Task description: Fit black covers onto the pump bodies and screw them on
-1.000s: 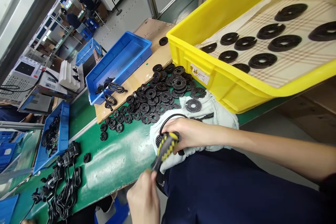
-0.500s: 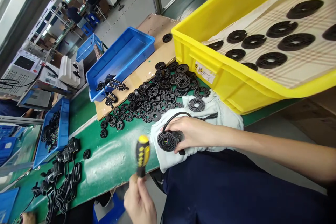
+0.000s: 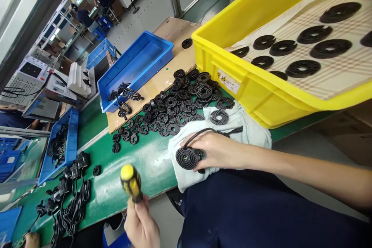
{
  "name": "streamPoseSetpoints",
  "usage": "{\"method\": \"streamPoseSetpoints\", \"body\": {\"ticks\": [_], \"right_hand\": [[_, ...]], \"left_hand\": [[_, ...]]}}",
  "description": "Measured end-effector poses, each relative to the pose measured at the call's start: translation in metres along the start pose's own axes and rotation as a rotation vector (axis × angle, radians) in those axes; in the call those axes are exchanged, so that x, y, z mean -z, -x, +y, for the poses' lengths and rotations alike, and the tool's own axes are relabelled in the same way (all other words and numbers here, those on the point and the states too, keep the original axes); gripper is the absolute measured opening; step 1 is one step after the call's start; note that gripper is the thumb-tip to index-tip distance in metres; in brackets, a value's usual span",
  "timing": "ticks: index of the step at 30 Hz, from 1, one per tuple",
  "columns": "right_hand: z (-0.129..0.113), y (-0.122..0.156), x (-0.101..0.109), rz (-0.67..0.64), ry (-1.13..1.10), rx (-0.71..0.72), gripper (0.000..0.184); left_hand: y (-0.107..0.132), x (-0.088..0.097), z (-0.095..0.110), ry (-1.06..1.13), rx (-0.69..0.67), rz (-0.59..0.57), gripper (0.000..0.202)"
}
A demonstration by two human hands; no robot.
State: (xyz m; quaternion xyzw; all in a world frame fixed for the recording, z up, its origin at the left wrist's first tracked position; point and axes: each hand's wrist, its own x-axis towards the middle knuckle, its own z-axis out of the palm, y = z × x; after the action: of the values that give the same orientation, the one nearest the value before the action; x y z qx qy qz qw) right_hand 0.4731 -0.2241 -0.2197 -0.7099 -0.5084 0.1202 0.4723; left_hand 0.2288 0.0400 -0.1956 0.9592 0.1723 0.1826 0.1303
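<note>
My right hand [image 3: 216,149] is closed round a small black round part [image 3: 187,158] with a slotted disc face and a black cable looping off it. It rests on a white cloth [image 3: 247,130] at the near edge of the green bench. My left hand [image 3: 141,226] is low in the frame, gripping the shaft end of a screwdriver with a yellow and black handle [image 3: 130,183] that points up, well left of the part. A heap of black slotted discs [image 3: 177,104] lies just beyond the cloth.
A big yellow crate [image 3: 261,89] holds a sheet with black discs laid out. A blue tray [image 3: 136,68] with black cables sits on cardboard. More blue bins and cabled parts [image 3: 68,197] lie left on the green belt. Another person's hand [image 3: 30,240] is at bottom left.
My left hand has swung the screwdriver away from the part, leftward and down, its handle now upright. My right hand still holds the black part on the cloth.
</note>
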Motion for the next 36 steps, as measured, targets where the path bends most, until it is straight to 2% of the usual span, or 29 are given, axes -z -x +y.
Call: {"method": "streamPoseSetpoints", "body": {"ticks": [3,5,7,9,11,12,14,16,18,19,21,22,24,28,31,36], "right_hand": [[0.000,0.009,-0.007,0.017,0.104,0.174,0.033],[0.002,0.015,-0.012,0.063,0.187,0.292,0.039],[0.006,0.020,-0.017,0.118,0.236,0.358,0.046],[0.008,0.021,-0.020,0.135,0.256,0.363,0.050],[0.009,0.019,-0.022,0.120,0.277,0.353,0.050],[0.010,0.018,-0.023,0.109,0.291,0.349,0.049],[0.012,0.016,-0.027,0.094,0.315,0.347,0.046],[0.014,0.016,-0.031,0.077,0.314,0.334,0.048],[0.016,0.019,-0.033,0.058,0.274,0.323,0.053],[0.016,0.021,-0.033,0.055,0.242,0.324,0.056],[0.013,0.025,-0.031,0.050,0.181,0.332,0.059],[0.010,0.027,-0.028,0.038,0.157,0.330,0.060],[0.004,0.032,-0.023,-0.004,0.110,0.298,0.063],[-0.002,0.044,-0.022,-0.081,0.037,0.183,0.078],[0.002,0.048,-0.031,-0.097,0.076,0.131,0.085],[0.016,0.045,-0.048,-0.010,0.158,0.154,0.087]], "left_hand": [[-0.003,-0.035,-0.013,-0.147,0.086,0.184,0.030],[-0.007,-0.051,-0.026,-0.263,0.129,0.263,0.035],[-0.012,-0.059,-0.040,-0.320,0.147,0.275,0.036],[-0.015,-0.061,-0.050,-0.314,0.151,0.268,0.035],[-0.018,-0.060,-0.051,-0.298,0.150,0.272,0.034],[-0.018,-0.059,-0.045,-0.295,0.150,0.283,0.033],[-0.019,-0.059,-0.022,-0.211,0.122,0.308,0.030],[-0.019,-0.062,0.013,0.037,0.032,0.252,0.038],[-0.022,-0.068,0.048,0.392,-0.087,0.001,0.066],[-0.024,-0.073,0.063,0.528,-0.100,-0.127,0.078],[-0.028,-0.082,0.081,0.712,-0.054,-0.312,0.091],[-0.029,-0.086,0.085,0.774,-0.011,-0.359,0.093],[-0.028,-0.094,0.087,0.859,0.063,-0.379,0.095],[-0.019,-0.101,0.083,0.908,0.098,-0.294,0.098],[-0.013,-0.104,0.085,0.886,0.082,-0.233,0.100],[-0.013,-0.104,0.088,0.841,-0.055,-0.190,0.094]]}}
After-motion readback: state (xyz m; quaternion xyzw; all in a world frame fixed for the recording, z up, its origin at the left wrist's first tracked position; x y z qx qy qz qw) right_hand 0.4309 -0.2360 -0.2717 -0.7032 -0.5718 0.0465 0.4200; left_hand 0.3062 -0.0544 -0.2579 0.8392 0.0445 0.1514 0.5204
